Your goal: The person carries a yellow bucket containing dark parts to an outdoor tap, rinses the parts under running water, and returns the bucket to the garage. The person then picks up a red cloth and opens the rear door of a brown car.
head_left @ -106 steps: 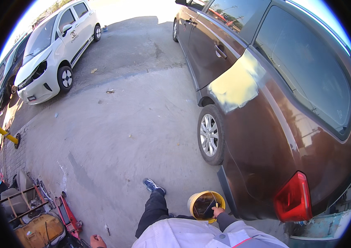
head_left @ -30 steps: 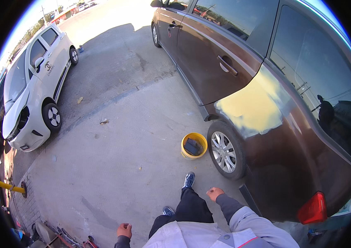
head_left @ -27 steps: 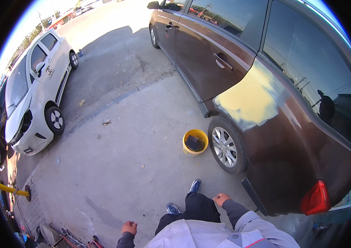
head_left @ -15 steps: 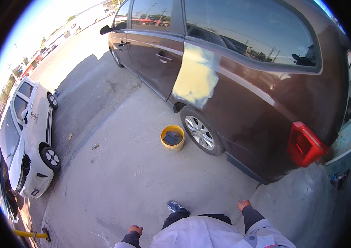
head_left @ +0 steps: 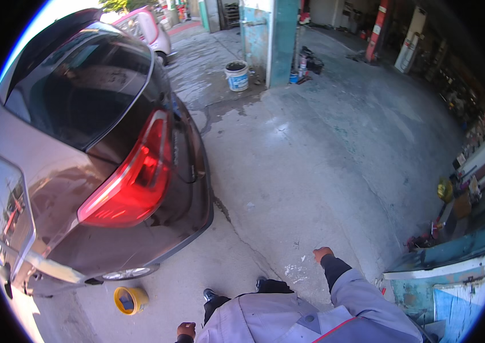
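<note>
My left hand (head_left: 186, 330) hangs low at my side with its fingers curled in, and I see nothing in it. Its nearest object is a yellow bucket (head_left: 142, 297) on the ground beside the car's rear wheel, with something dark blue-grey inside. My right hand (head_left: 323, 254) is held out forward of my hip, loosely fisted and touching nothing. On the left stands a brown car (head_left: 99, 246), its rear corner and red tail light (head_left: 134, 188) facing me. Both hands are apart from the car.
A white bucket (head_left: 237, 79) stands by a teal pillar (head_left: 279, 48) ahead. Red post (head_left: 377, 31) and cluttered workshop gear line the far right. A teal and white structure (head_left: 420, 286) is close on my right. Cracked concrete (head_left: 288, 171) lies ahead.
My view has swung right, from the car's side to its rear and the workshop. The yellow bucket now appears at lower left. Both hands remain curled.
</note>
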`<action>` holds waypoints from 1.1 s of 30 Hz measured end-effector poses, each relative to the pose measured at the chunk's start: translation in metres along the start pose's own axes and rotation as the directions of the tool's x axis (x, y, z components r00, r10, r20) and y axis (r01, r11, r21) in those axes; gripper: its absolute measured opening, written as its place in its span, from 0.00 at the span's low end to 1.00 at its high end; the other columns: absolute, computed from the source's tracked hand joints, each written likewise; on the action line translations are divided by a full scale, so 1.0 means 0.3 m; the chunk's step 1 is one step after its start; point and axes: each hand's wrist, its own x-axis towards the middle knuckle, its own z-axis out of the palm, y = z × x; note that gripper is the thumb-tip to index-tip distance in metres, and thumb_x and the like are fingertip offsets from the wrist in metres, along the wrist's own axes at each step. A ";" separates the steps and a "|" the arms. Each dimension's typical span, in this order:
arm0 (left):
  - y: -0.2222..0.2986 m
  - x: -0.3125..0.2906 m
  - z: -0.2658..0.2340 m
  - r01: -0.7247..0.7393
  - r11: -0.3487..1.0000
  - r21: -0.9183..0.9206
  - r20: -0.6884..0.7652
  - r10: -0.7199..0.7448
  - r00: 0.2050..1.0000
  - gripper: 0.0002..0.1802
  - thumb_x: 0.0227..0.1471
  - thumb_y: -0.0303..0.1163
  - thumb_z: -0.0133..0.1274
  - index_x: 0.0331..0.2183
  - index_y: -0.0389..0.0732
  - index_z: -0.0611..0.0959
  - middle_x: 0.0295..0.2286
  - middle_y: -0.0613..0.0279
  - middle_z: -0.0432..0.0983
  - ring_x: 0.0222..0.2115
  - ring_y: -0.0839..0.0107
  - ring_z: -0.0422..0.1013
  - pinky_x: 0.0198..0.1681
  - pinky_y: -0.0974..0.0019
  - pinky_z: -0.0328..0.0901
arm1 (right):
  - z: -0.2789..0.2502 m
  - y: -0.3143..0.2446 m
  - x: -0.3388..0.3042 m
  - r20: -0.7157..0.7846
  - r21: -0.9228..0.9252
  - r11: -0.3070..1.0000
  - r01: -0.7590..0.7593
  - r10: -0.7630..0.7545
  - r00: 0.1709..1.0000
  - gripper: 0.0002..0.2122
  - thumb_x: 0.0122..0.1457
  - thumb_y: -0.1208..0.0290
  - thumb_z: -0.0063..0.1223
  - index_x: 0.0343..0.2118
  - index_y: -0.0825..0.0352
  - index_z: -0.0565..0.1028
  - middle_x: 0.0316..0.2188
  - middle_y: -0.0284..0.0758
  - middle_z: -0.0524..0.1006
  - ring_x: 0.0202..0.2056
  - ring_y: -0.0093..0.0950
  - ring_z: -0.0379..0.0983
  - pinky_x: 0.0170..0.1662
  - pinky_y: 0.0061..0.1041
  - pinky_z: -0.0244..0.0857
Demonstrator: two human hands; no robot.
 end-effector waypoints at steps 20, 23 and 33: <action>2.114 1.536 -0.391 -0.863 0.115 0.492 0.673 0.578 0.461 0.21 0.49 0.48 0.55 0.45 0.55 0.85 0.40 0.56 0.82 0.42 0.54 0.78 0.44 0.52 0.73 | 0.383 0.263 -0.255 0.525 0.383 0.845 -0.373 0.133 0.841 0.18 0.62 0.57 0.48 0.51 0.61 0.76 0.37 0.38 0.83 0.35 0.32 0.82 0.37 0.37 0.75; 2.516 1.649 -0.384 -0.765 -0.087 0.639 0.648 0.598 0.473 0.18 0.49 0.47 0.57 0.41 0.52 0.86 0.36 0.55 0.83 0.40 0.55 0.79 0.42 0.54 0.73 | 0.049 0.288 0.029 0.690 0.574 0.087 -0.814 0.484 0.538 0.16 0.62 0.57 0.46 0.38 0.63 0.79 0.29 0.35 0.83 0.27 0.32 0.79 0.31 0.38 0.73; 3.708 1.550 -0.283 -0.892 0.443 0.092 0.503 0.752 0.425 0.20 0.52 0.46 0.54 0.24 0.39 0.85 0.21 0.54 0.80 0.25 0.59 0.77 0.33 0.59 0.70 | -0.875 0.487 0.733 0.114 0.829 0.322 -0.458 0.704 0.701 0.21 0.58 0.49 0.48 0.38 0.64 0.81 0.43 0.46 0.80 0.49 0.46 0.75 0.52 0.40 0.68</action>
